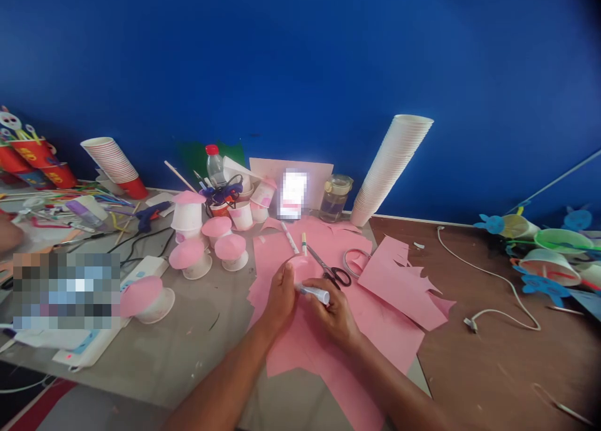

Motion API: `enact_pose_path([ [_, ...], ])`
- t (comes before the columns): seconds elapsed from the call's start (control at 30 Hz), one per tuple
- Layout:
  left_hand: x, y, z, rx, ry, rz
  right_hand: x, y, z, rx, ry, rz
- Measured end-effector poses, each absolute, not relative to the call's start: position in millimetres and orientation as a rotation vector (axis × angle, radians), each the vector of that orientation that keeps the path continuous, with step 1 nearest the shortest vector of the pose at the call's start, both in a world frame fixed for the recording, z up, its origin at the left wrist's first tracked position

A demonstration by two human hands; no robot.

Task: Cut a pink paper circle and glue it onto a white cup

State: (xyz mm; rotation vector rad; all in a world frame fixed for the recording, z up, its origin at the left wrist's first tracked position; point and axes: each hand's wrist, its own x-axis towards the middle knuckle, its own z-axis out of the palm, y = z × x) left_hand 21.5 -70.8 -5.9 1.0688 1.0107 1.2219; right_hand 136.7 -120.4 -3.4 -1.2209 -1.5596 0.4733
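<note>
My left hand (280, 298) is closed on a small pink paper piece (301, 267), its thumb lying along the edge. In my right hand (337, 317) is a white marker (315, 293), whose tip end reaches toward the paper; whether it touches is hidden. Both hands are above large pink paper sheets (389, 349). Just beyond them lie black-handled scissors (335, 274), a marker cap end of a second pen (304, 243) and a white pen (290, 237). A roll of tape (357, 261) rests to the right, partly under a jagged pink offcut (399, 281).
Paper cups with pink tops (230, 249) stand at the left, near a power strip (113, 318) and a glue gun (153, 217). At the back are a lit phone (292, 194), a glass jar (335, 198) and a tall cup stack (392, 168). A white cable (488, 268) lies right.
</note>
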Motion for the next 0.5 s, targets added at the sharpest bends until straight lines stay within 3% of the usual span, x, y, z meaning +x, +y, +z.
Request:
enact_pose_path([
  [0.13, 19, -67, -8, 1.033, 1.022, 1.197, 141, -124, -3, -1.158, -1.531, 0.507],
  [0.37, 23, -69, -10, 0.89, 0.845, 1.067, 152, -114, -2, -1.1, -0.925, 0.643],
  [0.5, 21, -70, -13, 0.955, 0.814, 0.948, 163, -105, -5, -1.134, -0.925, 0.644],
])
